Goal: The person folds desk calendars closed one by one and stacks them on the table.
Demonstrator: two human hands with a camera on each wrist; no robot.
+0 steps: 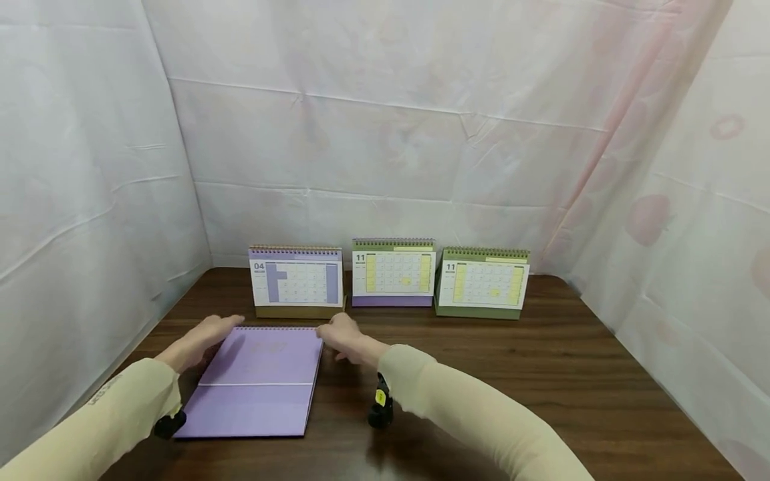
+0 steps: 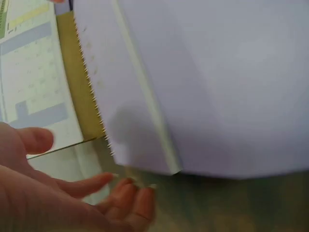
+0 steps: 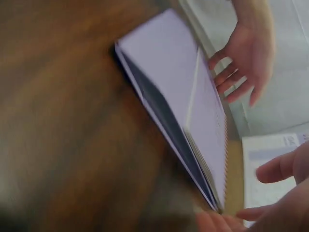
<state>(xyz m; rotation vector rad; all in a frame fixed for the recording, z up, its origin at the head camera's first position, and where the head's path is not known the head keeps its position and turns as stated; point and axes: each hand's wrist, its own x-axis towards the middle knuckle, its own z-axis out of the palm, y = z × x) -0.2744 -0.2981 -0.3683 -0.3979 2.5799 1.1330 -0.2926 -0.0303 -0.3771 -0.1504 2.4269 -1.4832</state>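
Note:
A purple spiral-bound desk calendar (image 1: 259, 364) lies folded flat on the dark wooden table, its wire binding on the far side and a pale band across its cover. At its far left corner is my left hand (image 1: 207, 334), palm turned toward it; the left wrist view shows the fingertips (image 2: 145, 203) right by the calendar's edge and the thumb spread away. My right hand (image 1: 349, 341) is at the far right corner. In the right wrist view its thumb (image 3: 275, 168) stands apart from the fingers, which are close to the calendar's corner. The calendar's layers gape slightly along that side.
Behind stand three propped desk calendars: one with a purple 04 page (image 1: 297, 280), one with a yellow-green 11 page on a purple base (image 1: 394, 274), and a green one with an 11 page (image 1: 481, 284). Pale cloth (image 1: 385, 133) hangs around the wooden table (image 1: 511, 374).

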